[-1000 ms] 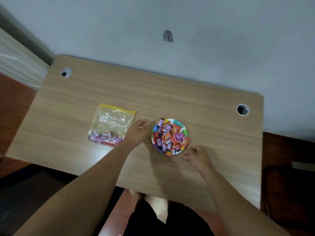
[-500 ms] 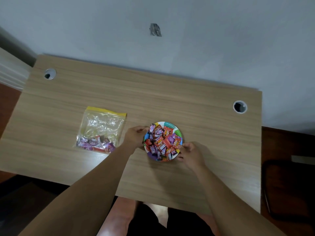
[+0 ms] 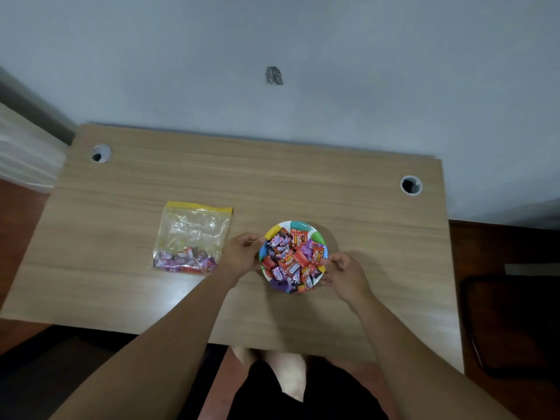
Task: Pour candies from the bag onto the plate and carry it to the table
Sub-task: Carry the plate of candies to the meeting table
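Note:
A small round plate (image 3: 318, 237) with a rim of many colours sits on the wooden desk (image 3: 303, 183), heaped with red and purple wrapped candies (image 3: 292, 259). My left hand (image 3: 241, 256) grips the plate's left rim. My right hand (image 3: 344, 275) grips its right rim, fingers curled around the edge. A clear zip bag (image 3: 194, 234) with a yellow seal lies flat to the left of the plate, with some candies left at its near end.
The desk stands against a grey wall and has two round cable holes (image 3: 101, 153) (image 3: 411, 185) at its back corners. A dark chair (image 3: 512, 325) stands at the right. My legs show below the desk's near edge.
My right hand moved in from the desk to the plate's right rim and closed on it. My left hand closed on the left rim. The bag has not moved.

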Motion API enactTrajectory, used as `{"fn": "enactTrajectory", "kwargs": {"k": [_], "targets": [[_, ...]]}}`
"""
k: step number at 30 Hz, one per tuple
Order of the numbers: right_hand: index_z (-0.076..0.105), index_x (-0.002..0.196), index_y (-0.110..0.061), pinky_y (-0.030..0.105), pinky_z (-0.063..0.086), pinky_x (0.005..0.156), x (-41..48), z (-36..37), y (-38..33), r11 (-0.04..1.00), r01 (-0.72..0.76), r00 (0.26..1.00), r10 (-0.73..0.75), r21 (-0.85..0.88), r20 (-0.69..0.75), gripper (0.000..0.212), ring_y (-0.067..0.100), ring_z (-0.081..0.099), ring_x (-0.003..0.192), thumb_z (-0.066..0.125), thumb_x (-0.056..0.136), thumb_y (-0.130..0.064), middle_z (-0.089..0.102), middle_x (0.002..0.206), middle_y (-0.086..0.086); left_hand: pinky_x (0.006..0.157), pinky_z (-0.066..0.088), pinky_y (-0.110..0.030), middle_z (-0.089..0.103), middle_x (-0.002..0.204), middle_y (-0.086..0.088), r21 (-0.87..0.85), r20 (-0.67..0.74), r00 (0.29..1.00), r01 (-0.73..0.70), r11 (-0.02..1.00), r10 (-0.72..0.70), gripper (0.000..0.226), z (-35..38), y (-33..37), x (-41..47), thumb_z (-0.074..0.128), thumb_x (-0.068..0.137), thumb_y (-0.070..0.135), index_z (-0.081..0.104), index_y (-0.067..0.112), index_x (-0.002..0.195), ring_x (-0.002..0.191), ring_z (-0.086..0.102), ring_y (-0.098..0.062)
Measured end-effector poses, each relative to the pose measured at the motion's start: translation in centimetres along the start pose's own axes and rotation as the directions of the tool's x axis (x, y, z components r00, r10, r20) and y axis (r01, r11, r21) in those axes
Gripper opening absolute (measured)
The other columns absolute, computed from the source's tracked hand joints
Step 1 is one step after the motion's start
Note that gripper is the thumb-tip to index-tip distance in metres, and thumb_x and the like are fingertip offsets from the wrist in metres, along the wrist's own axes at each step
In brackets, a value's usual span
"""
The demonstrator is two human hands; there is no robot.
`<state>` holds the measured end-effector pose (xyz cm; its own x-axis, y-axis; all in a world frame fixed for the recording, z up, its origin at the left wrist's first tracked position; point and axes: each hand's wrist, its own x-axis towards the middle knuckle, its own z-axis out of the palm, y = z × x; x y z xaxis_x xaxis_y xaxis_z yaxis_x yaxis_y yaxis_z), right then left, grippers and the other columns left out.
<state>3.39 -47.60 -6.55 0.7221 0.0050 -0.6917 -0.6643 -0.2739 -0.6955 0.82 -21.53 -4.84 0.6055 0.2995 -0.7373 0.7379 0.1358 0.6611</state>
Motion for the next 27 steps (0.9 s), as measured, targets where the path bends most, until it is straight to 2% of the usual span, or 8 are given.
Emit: {"fn": "enactTrajectory", "kwargs": {"k": [3, 6, 10, 14, 19, 22, 25, 27], "targets": [[0.062, 0.106, -0.003, 0.057, 0.065, 0.089, -2.5, 0.2, -0.5, 0.999, 0.028, 1.0, -0.028, 0.041, -0.014, 0.008, 0.035, 0.076, 0.088, 0.065, 0.106, -0.01, 0.075, 0.111, 0.025, 0.062, 0.068, -0.036, 0.079, 0.107, -0.019, -0.003, 0.058, 0.998, -0.031, 1.0, 0.031, 0.025, -1.2, 0.5, -1.9, 0.072, 0.103, 0.02, 0.073, -0.001, 0.116, 0.075, 0.078, -0.024], [0.062, 0.116, 0.007, 0.051, 0.065, 0.086, -5.1, 0.6, -0.9, 0.996, 0.051, 0.998, -0.047, 0.072, -0.047, 0.018, 0.031, 0.074, 0.082, 0.064, 0.106, -0.009, 0.075, 0.109, 0.024, 0.055, 0.064, -0.03, 0.08, 0.095, -0.013, -0.04, 0.113, 0.992, -0.044, 0.998, 0.048, 0.017, -2.3, 1.1, -3.8, 0.071, 0.103, 0.018, 0.071, 0.001, 0.108, 0.061, 0.08, -0.018], [0.062, 0.11, -0.002, 0.057, 0.065, 0.085, -8.6, 0.8, -1.0, 0.985, 0.091, 0.994, -0.08, 0.145, -0.077, 0.007, 0.035, 0.074, 0.083, 0.063, 0.107, -0.009, 0.075, 0.109, 0.028, 0.052, 0.063, -0.029, 0.082, 0.085, -0.007, -0.042, 0.164, 0.983, -0.075, 0.996, 0.081, 0.011, -3.4, 1.4, -5.9, 0.073, 0.102, 0.019, 0.071, 0.008, 0.1, 0.058, 0.08, -0.018], [0.062, 0.113, -0.002, 0.044, 0.067, 0.074, -11.4, 0.5, -0.4, 0.985, 0.12, 0.986, -0.103, 0.125, -0.135, 0.012, 0.028, 0.075, 0.072, 0.062, 0.108, -0.013, 0.076, 0.108, 0.023, 0.05, 0.061, -0.027, 0.082, 0.075, -0.003, -0.03, 0.231, 0.966, -0.111, 0.993, 0.115, 0.011, -3.8, 1.6, -7.8, 0.069, 0.105, 0.019, 0.07, 0.008, 0.108, 0.054, 0.077, -0.016], [0.061, 0.118, 0.001, 0.036, 0.065, 0.061, -14.7, -0.6, 0.6, 0.98, 0.129, 0.971, -0.094, 0.15, -0.219, 0.018, 0.02, 0.076, 0.061, 0.061, 0.108, -0.014, 0.076, 0.108, 0.023, 0.054, 0.063, -0.029, 0.081, 0.094, -0.013, 0.068, 0.276, 0.95, -0.173, 0.983, 0.148, 0.019, -3.0, 1.9, -10.4, 0.069, 0.105, 0.025, 0.071, 0.009, 0.115, 0.059, 0.076, -0.019], [0.059, 0.119, 0.001, 0.042, 0.065, 0.068, -16.8, -1.9, 1.4, 0.974, 0.148, 0.962, -0.101, 0.173, -0.253, 0.018, 0.032, 0.074, 0.069, 0.06, 0.109, -0.014, 0.074, 0.114, 0.029, 0.056, 0.064, -0.031, 0.082, 0.094, -0.013, 0.098, 0.306, 0.937, -0.205, 0.974, 0.167, 0.02, -1.8, 1.7, -12.0, 0.07, 0.105, 0.027, 0.072, 0.01, 0.114, 0.061, 0.076, -0.02], [0.058, 0.117, -0.002, 0.054, 0.066, 0.076, -19.1, -3.7, 2.4, 0.969, 0.172, 0.949, -0.115, 0.175, -0.295, 0.015, 0.038, 0.074, 0.075, 0.06, 0.109, -0.015, 0.073, 0.114, 0.029, 0.059, 0.065, -0.033, 0.083, 0.086, -0.01, 0.112, 0.338, 0.922, -0.238, 0.965, 0.188, 0.016, -0.3, 1.4, -14.0, 0.07, 0.104, 0.028, 0.074, 0.014, 0.109, 0.061, 0.077, -0.02], [0.058, 0.118, -0.002, 0.056, 0.065, 0.077, -20.7, -5.2, 3.2, 0.969, 0.184, 0.94, -0.123, 0.168, -0.32, 0.018, 0.038, 0.074, 0.076, 0.059, 0.109, -0.017, 0.072, 0.114, 0.026, 0.059, 0.065, -0.034, 0.084, 0.087, -0.011, 0.114, 0.361, 0.91, -0.257, 0.96, 0.201, 0.014, 1.0, 1.1, -15.6, 0.07, 0.104, 0.028, 0.075, 0.015, 0.106, 0.061, 0.078, -0.021]]}}
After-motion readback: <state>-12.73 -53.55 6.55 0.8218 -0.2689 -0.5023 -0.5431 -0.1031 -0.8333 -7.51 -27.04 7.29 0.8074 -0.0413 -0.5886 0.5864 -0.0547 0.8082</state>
